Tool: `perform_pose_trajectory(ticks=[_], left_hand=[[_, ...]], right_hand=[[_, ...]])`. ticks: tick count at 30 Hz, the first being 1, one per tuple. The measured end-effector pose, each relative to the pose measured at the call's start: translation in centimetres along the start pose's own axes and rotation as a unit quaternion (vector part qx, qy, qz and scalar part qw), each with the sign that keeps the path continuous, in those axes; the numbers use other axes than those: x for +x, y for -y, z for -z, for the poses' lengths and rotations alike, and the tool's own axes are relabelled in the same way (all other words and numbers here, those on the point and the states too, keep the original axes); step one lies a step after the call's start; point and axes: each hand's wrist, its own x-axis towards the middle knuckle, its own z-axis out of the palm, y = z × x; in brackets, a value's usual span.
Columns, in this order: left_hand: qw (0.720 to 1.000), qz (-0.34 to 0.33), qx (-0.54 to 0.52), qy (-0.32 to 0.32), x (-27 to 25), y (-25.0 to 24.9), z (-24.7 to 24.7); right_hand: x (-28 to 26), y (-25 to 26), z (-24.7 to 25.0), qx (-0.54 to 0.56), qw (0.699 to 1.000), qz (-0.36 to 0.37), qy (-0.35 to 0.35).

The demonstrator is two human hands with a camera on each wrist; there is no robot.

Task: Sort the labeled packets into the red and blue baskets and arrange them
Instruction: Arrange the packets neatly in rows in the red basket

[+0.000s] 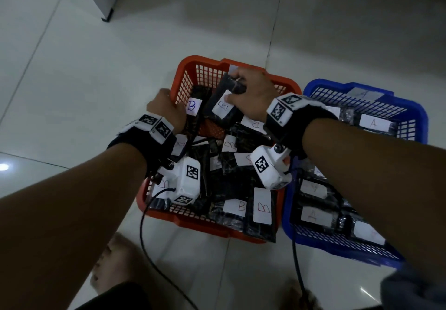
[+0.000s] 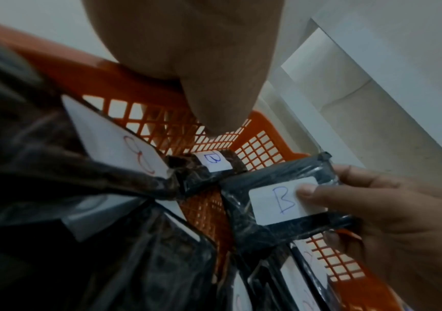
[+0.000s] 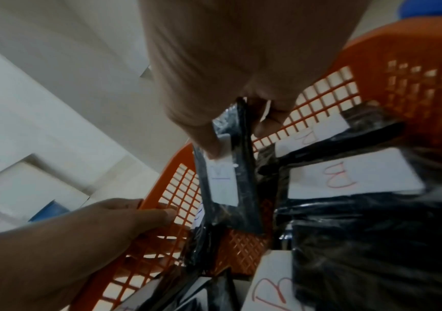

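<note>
A red basket (image 1: 200, 60) on the tiled floor holds several black packets with white "B" labels (image 1: 261, 208). To its right, a blue basket (image 1: 342, 85) holds packets labelled "A" (image 1: 374, 122). My left hand (image 1: 172, 102) grips the red basket's far left rim, thumb inside the mesh wall (image 2: 257, 147). My right hand (image 1: 237, 90) pinches one black "B" packet (image 1: 223, 107) near the basket's far wall, thumb on its label, tilted up on edge. The right wrist view shows this packet (image 3: 225, 181) standing on edge above bare basket floor, beside the left hand (image 3: 145, 210).
The baskets stand side by side, touching. A white cabinet foot (image 1: 107, 17) is on the floor at the far left. Black cables (image 1: 144, 225) hang from both wrist cameras across the red basket's near rim. My bare feet (image 1: 113, 261) are just below the baskets.
</note>
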Motion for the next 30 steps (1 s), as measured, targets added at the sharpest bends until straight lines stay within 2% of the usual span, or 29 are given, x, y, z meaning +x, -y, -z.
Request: perform_pose_trajectory(ticks=[4, 8, 12, 14, 17, 23, 26, 30], left_hand=[[1.0, -0.012, -0.013, -0.008, 0.2, 0.7, -0.8], [1.0, -0.013, -0.022, -0.008, 0.4, 0.7, -1.1], [0.999, -0.026, -0.03, -0.004, 0.4, 1.0, -1.1], [0.999, -0.029, -0.031, -0.004, 0.4, 1.0, -1.1], [0.999, -0.031, -0.036, -0.003, 0.4, 1.0, -1.2], [0.998, -0.025, -0.056, 0.005, 0.5, 1.0, -1.1], [0.998, -0.025, -0.053, 0.0, 0.4, 0.9, -1.2], [0.998, -0.031, -0.06, 0.0, 0.4, 1.1, -1.3]], right_hand=[[1.6, 0.9, -1.5, -0.106, 0.991, 0.024, 0.078], [3.2, 1.0, -2.3, -0.132, 0.985, -0.006, 0.112], [4.0, 1.4, -2.3, -0.207, 0.962, -0.016, 0.176], [3.8, 1.3, -2.6, -0.217, 0.964, -0.018, 0.15], [2.8, 0.9, -3.5, -0.268, 0.961, 0.007, 0.072], [1.3, 1.1, -5.0, -0.336, 0.936, 0.087, 0.051], [1.2, 1.8, -5.6, -0.31, 0.944, 0.077, 0.084], [0.7, 1.1, -5.5, -0.262, 0.962, 0.055, 0.051]])
